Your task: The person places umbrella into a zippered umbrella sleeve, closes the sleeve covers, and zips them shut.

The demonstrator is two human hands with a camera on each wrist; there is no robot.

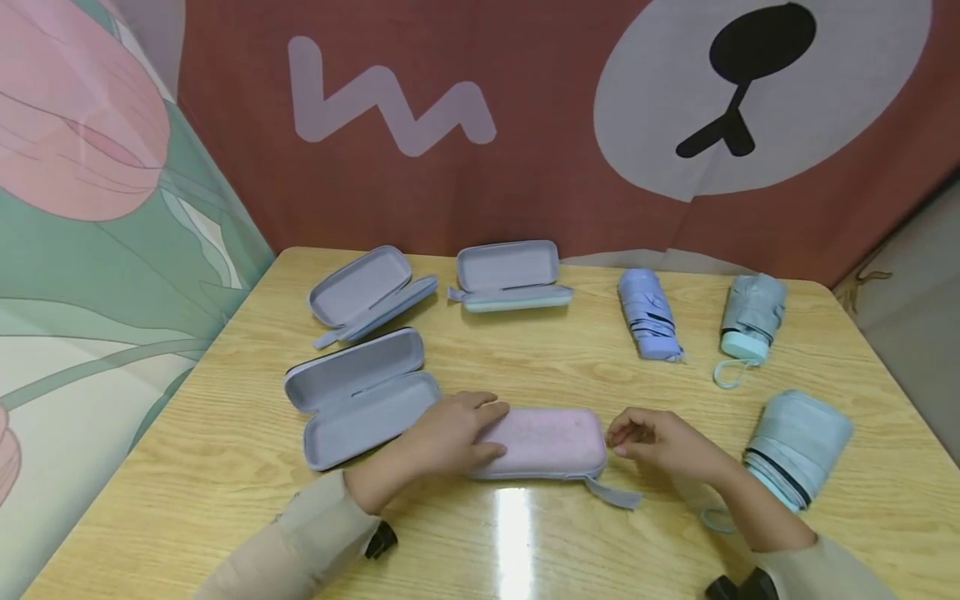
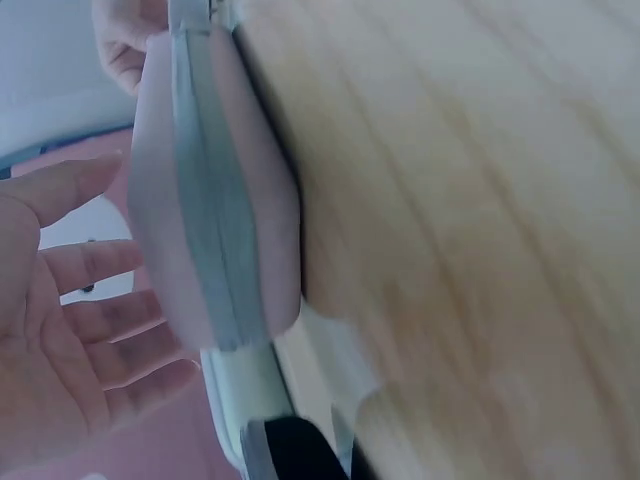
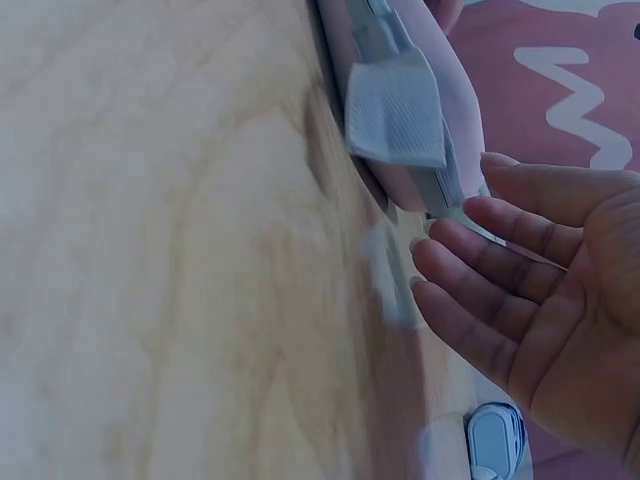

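A closed pink zip case [image 1: 547, 442] lies flat on the table, its grey zip tab [image 1: 617, 495] sticking out at the lower right corner. My left hand [image 1: 453, 433] is over the case's left end, with fingers extended and thumb toward the near edge. Beside the right end is my right hand [image 1: 667, 446], fingers loosely bent, holding nothing. The right wrist view shows its fingertips close to the end of the zip band [image 3: 440, 185]. In the left wrist view, the left fingers [image 2: 110, 320] spread alongside the pink side of the case.
Left of the pink case lies an open grey case [image 1: 367, 417]. Behind are two more open cases, one blue-edged [image 1: 371, 292] and one mint-edged [image 1: 513, 275]. On the right lie a violet-blue folded umbrella [image 1: 648, 315], a teal one [image 1: 753, 317] and a larger pale-teal one [image 1: 798, 446] near my right forearm.
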